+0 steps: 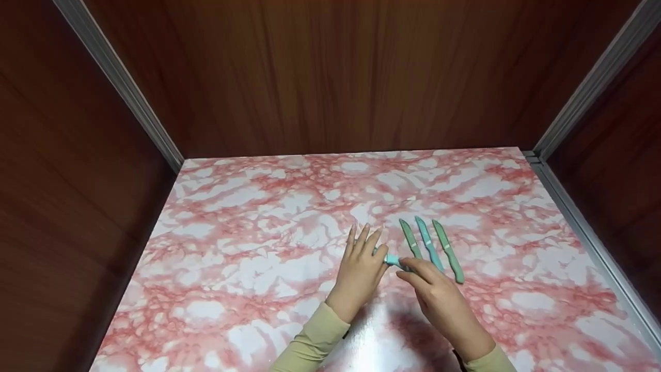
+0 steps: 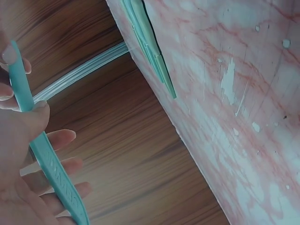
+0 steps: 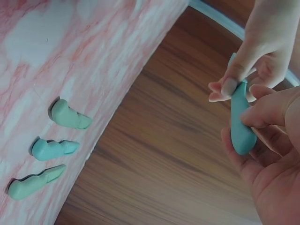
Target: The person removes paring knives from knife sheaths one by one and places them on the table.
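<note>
Both hands are on one turquoise knife with a sheath, held over the table's near part. My left hand pinches it near the middle; in the left wrist view its thumb lies across the knife and the fingers sit behind the sheath, which has raised lettering. My right hand holds the handle, thumb on one side and fingers beneath. Just beyond the right hand, three similar knives lie side by side: a green knife, a turquoise knife and another green knife.
The table has a red-and-white marbled top. A brown wood-grain panel rises along its far edge, with more panels at left and right. Grey metal rails run where the panels meet.
</note>
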`<state>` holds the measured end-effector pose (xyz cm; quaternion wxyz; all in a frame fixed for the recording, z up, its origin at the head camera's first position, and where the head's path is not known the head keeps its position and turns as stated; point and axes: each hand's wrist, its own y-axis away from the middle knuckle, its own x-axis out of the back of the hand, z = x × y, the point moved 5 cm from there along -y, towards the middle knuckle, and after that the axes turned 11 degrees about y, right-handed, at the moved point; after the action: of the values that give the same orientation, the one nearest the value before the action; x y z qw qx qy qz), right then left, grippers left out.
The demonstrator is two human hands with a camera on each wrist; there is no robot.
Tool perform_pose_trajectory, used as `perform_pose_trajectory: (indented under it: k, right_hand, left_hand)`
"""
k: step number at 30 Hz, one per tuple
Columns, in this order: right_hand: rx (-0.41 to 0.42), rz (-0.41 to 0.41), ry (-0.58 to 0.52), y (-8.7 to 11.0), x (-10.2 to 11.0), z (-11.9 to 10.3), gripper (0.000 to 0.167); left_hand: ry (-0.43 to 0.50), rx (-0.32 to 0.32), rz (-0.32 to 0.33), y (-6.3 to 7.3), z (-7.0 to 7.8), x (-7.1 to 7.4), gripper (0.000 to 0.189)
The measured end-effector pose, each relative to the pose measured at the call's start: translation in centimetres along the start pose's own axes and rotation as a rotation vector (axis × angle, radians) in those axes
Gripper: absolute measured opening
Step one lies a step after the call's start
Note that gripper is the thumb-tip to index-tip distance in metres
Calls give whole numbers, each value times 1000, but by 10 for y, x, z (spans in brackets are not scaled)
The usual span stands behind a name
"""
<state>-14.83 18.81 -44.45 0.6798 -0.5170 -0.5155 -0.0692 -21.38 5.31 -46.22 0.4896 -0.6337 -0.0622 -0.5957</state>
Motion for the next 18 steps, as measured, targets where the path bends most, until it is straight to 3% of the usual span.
perform_pose_trajectory:
  k: [3, 8, 15, 18]
  right_hand:
    - [-11, -24, 0, 1, 0, 0, 45]
    - [-9, -36, 3, 1, 3, -1, 21]
    - [26, 49, 21, 1, 9, -3, 28]
    - [36, 61, 24, 1, 10, -4, 22]
  left_hand:
    - [-2, -16, 15, 2, 2, 2, 27]
    - [-3, -46, 58, 4, 8, 8, 26]
    - [20, -61, 97, 7, 13, 14, 25]
    - [30, -58, 101, 8, 14, 15, 25]
